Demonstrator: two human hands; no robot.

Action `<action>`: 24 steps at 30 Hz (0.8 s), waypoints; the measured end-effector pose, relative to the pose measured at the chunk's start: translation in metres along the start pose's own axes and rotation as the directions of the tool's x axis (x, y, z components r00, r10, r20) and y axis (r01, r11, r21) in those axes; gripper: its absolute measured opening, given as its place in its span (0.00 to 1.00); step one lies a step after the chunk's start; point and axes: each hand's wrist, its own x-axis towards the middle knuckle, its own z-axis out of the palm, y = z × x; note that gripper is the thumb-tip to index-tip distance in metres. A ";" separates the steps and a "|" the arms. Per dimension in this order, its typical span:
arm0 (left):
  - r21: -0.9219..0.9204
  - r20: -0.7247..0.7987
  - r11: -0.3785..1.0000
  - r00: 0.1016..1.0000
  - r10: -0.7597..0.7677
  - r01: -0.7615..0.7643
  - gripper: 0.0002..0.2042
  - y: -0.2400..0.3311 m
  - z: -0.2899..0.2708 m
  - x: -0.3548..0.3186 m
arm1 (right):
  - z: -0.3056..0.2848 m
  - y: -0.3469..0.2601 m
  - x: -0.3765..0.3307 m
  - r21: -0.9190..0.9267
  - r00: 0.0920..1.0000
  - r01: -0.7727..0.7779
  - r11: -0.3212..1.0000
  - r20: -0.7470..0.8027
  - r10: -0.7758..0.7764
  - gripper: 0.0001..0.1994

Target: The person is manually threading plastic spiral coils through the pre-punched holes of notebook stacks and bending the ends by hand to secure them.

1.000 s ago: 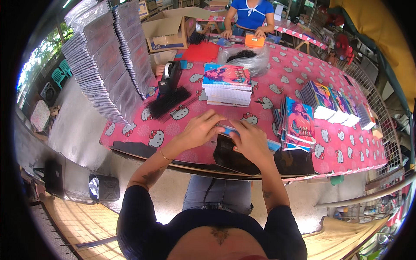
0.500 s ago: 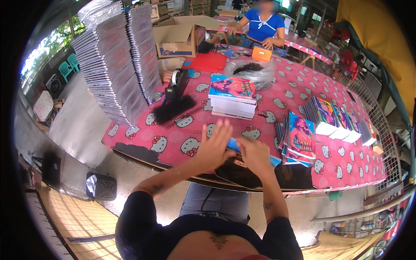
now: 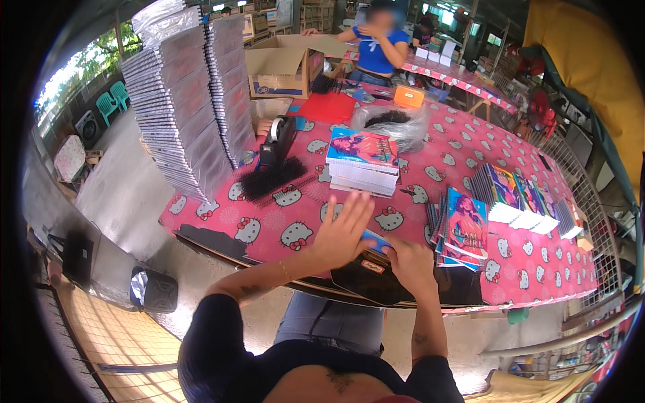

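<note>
Two bare hands work over one blue piece [image 3: 375, 240] at the bench's near edge. The left hand [image 3: 345, 228] is open, fingers extended and spread just beside the piece; the right hand [image 3: 408, 265] bends its fingers over the piece's right end, though I cannot tell whether they grip it. Under them lies one black board [image 3: 369, 281].

Past the hands stands one notebook stack [image 3: 363, 149]; to its right, one uneven notebook pile [image 3: 463, 221], with a row of three further stacks [image 3: 527, 201] beyond. To the left are one bundle of black coils [image 3: 272, 180], one black tape dispenser [image 3: 277, 142] and two tall columns of spiral-bound notebooks [image 3: 178, 107]. Farther back come one clear bag [image 3: 410, 131], one red sheet [image 3: 326, 107], one orange box [image 3: 408, 96] and one open carton [image 3: 285, 66].

The bench [image 3: 295, 235] wears a pink, cat-face-printed cover, bare dark along its near edge. Behind it are a co-worker in blue [image 3: 376, 50], a second pink-covered table [image 3: 463, 79] and two green chairs [image 3: 111, 102].

Half a second ago, the co-worker's hand was down by the orange box; now one is raised to the face.
</note>
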 end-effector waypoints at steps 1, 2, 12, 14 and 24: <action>-0.107 0.024 0.993 0.998 0.055 -0.052 0.42 0.013 0.009 -0.022 | -0.003 0.002 0.000 -0.001 1.000 -0.008 1.000 -0.015 0.008 0.10; -0.198 0.043 0.974 0.992 0.118 -0.107 0.40 0.027 0.018 -0.058 | -0.004 0.003 -0.001 -0.001 1.000 -0.007 1.000 -0.017 0.007 0.10; -0.241 0.185 0.966 0.972 0.145 -0.098 0.39 0.034 -0.004 -0.044 | -0.004 0.007 0.010 0.033 0.999 -0.027 0.999 0.026 0.026 0.11; -0.084 0.061 0.996 0.998 0.030 -0.025 0.41 0.010 -0.007 0.010 | -0.001 0.005 0.011 0.028 0.998 -0.020 0.999 0.067 0.018 0.14; -0.115 0.066 0.990 0.993 0.094 -0.086 0.40 0.017 -0.009 0.003 | -0.022 -0.005 -0.001 -0.022 0.998 0.062 0.998 0.033 -0.061 0.38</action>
